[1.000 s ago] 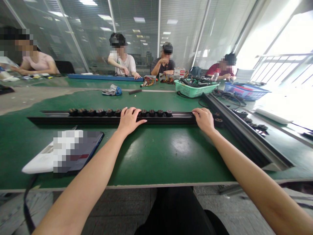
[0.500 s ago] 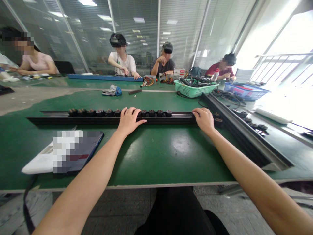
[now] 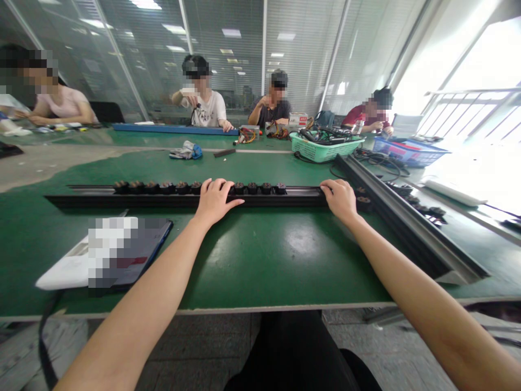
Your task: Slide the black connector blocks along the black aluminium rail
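Note:
A long black channel rail (image 3: 285, 201) lies across the green table in front of me. Several small round black socket-like modules (image 3: 266, 188) with metal contacts on top sit in a row along it. My left hand (image 3: 215, 202) is closed over the rail's middle, fingers behind and thumb along the front; it hides part of the row. At the rail's right end my right hand (image 3: 341, 199) grips with thumb and fingertips. More of the modules (image 3: 363, 200) lie just past that hand.
A second black rail (image 3: 407, 225) runs diagonally at the right, with loose black parts (image 3: 433, 212) beyond it. A green basket (image 3: 325, 153) of cables and a blue basket (image 3: 411, 153) stand behind. At left lies a dark tablet-like item (image 3: 150, 250). Several people sit across the table.
My hands and the rail have stayed in place. Across the table, the person in white has raised one hand from the blue bar, holding something dark.

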